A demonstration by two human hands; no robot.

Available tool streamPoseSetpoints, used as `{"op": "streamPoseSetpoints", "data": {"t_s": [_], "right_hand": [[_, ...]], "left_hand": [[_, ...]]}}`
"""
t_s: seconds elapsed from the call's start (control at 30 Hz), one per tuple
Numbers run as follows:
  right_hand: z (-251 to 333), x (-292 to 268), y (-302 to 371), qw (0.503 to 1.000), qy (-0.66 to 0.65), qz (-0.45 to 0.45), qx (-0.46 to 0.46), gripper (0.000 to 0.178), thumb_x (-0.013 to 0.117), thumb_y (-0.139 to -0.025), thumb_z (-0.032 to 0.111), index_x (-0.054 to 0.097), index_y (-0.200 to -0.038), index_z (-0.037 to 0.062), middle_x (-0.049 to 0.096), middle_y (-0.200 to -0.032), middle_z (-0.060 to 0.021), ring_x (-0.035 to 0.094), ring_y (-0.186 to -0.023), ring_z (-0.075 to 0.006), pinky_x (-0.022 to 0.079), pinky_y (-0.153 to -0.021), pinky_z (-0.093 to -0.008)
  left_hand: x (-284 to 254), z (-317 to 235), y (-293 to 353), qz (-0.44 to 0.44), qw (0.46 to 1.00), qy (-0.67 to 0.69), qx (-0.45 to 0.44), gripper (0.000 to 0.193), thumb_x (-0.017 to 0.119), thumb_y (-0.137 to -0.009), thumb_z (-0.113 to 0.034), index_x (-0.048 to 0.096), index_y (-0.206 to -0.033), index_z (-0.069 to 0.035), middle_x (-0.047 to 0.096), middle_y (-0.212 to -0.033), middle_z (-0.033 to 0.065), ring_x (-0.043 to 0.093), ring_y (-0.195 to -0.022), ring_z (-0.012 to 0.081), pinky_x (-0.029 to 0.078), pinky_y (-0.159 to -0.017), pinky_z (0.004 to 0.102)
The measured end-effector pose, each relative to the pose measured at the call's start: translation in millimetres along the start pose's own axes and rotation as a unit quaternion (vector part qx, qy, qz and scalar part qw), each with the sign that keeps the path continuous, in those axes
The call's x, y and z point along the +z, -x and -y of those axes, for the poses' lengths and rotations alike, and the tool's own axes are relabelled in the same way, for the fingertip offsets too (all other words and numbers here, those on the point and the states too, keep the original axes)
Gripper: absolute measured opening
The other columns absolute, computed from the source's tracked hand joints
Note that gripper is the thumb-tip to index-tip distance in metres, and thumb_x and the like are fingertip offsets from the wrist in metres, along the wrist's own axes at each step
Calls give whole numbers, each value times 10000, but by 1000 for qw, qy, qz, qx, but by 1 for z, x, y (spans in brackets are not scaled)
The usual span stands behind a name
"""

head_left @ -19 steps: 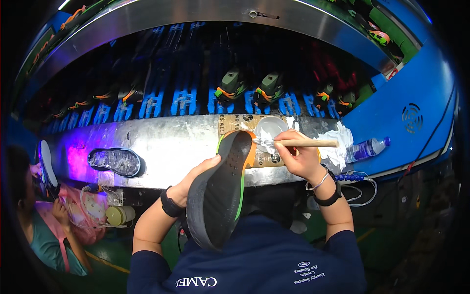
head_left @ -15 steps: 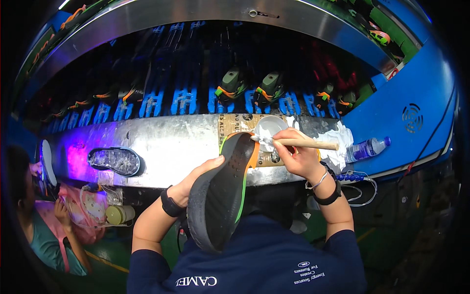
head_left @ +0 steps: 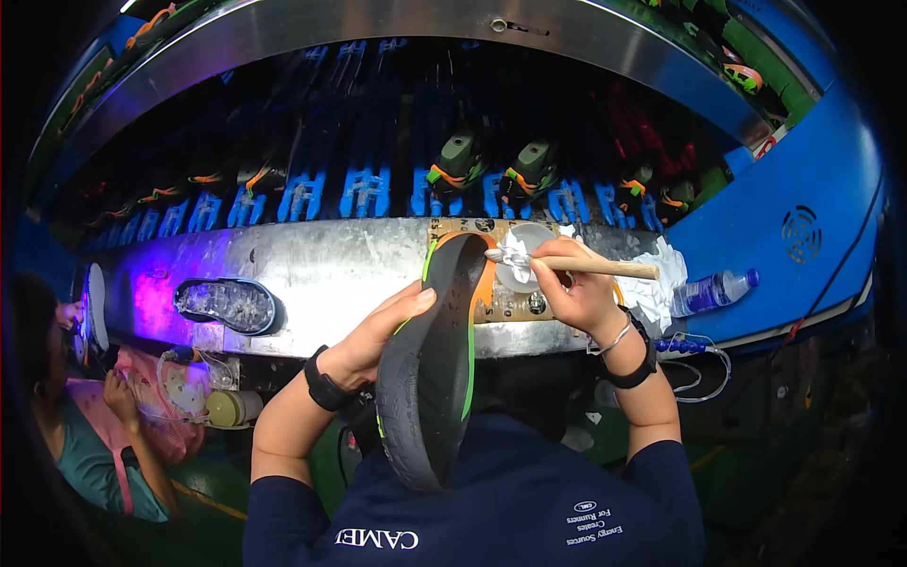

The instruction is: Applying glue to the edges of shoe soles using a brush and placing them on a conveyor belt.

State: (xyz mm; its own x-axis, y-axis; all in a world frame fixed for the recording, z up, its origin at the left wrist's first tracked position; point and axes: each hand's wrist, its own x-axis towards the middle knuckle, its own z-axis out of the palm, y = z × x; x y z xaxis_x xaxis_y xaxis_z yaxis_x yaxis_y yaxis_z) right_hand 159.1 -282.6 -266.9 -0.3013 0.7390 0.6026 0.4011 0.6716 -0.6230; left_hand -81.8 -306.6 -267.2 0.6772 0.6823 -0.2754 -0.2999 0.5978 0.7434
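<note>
My left hand (head_left: 385,331) grips the edge of a shoe (head_left: 430,378), its black underside facing up and its narrower end pointing away from me. Orange and green trim runs along its sides. My right hand (head_left: 581,295) is closed round a wooden-handled brush (head_left: 614,269). The brush's tip lies at the orange edge of the far end; whether it touches is hard to tell. Just under the brush is a whitish round bowl (head_left: 532,232), with crumpled white material (head_left: 515,260) at it. The bowl stands on a piece of brown cardboard (head_left: 453,228).
Crumpled white tissue (head_left: 657,283) and a plastic bottle (head_left: 715,292) lie right of the cardboard. A loose sole (head_left: 227,304) sits on the metal ledge (head_left: 331,269) at left. Beyond, blue holders (head_left: 364,192) carry shoes (head_left: 456,163). Another person (head_left: 104,454) sits at far left.
The shoe's far end has shifted a little away from me and its body has tilted in my left hand. The brush tip stays by its orange edge.
</note>
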Motion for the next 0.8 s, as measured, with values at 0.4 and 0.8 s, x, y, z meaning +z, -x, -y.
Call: {"op": "streamPoseSetpoints", "data": {"t_s": [0.4, 0.8], "right_hand": [[5, -2, 13, 981, -144, -56, 114, 60, 571, -760, 14, 557, -817, 1, 518, -649, 0, 430, -533, -35, 327, -461, -166], [0, 6, 7, 971, -179, -82, 135, 83, 576, -759, 13, 558, -837, -9, 547, -701, -13, 456, -559, -24, 348, -467, -159]], "left_hand": [[0, -3, -14, 9, 989, -127, 69, 775, 525, -733, -413, 220, -1295, 23, 439, -1146, 121, 450, -1013, 156, 364, -858, 264], [-15, -7, -20, 12, 987, -131, 96, 717, 555, -796, -273, 143, -1320, -10, 541, -842, 94, 536, -669, 91, 417, -533, 197]]}}
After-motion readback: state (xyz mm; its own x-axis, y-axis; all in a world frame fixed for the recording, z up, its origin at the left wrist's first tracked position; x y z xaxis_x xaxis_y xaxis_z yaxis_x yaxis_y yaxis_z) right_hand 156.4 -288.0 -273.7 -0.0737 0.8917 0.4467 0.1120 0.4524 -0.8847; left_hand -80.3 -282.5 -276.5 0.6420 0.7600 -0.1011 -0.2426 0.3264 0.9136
